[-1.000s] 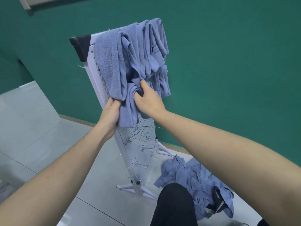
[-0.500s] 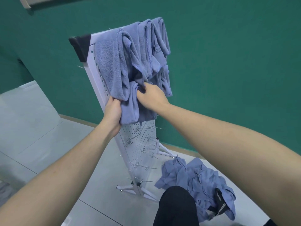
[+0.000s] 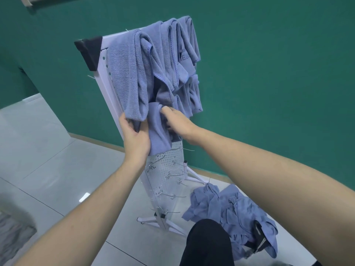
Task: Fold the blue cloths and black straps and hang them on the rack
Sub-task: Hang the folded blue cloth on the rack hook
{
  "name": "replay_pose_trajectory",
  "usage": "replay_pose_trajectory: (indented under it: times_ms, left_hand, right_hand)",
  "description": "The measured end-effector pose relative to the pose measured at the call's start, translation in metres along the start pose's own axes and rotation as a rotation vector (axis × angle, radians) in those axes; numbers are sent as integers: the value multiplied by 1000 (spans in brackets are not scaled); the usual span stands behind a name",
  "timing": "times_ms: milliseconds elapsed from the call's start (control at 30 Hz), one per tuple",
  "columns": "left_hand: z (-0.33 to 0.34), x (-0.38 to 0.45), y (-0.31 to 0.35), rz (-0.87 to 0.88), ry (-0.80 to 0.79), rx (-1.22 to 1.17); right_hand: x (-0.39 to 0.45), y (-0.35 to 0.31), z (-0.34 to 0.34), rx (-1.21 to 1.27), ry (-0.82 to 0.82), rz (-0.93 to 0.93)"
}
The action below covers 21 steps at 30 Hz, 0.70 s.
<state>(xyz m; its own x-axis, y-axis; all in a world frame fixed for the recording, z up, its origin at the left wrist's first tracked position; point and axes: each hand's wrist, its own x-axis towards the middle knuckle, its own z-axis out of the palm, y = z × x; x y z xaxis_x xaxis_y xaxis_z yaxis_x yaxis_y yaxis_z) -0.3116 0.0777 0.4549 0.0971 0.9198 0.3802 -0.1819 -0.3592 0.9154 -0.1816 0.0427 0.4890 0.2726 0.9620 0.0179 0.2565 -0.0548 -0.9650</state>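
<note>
blue cloth (image 3: 158,129) — both hands' fingers (image 3: 166,110) curled round it.

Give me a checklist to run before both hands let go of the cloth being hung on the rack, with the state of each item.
1. Folded blue cloth held: ok; left hand grips its lower edge, right hand works its top.
2. Cloth seated on a hook: cannot tell; the fold hides it.
3. Neighbouring hung cloths in place: ok.
4. Free hooks below for more: ok.
5. Rack standing on its feet: ok.
6. Pile on the floor all hung: not ok.
</note>
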Motion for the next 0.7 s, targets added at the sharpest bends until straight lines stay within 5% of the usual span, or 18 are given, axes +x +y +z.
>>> replay_pose_trajectory:
  times_ms: [300, 533, 700]
  left_hand:
    - [-15, -10, -25, 319, -120, 520]
    - [-10, -41, -43, 193, -205, 920]
    - [-19, -57, -48, 315, -291, 1120]
  right_hand:
    - [0, 13, 15, -254, 114, -106]
    - [-3, 38, 12, -307, 30, -95]
    - [-17, 51, 5, -330, 13, -72]
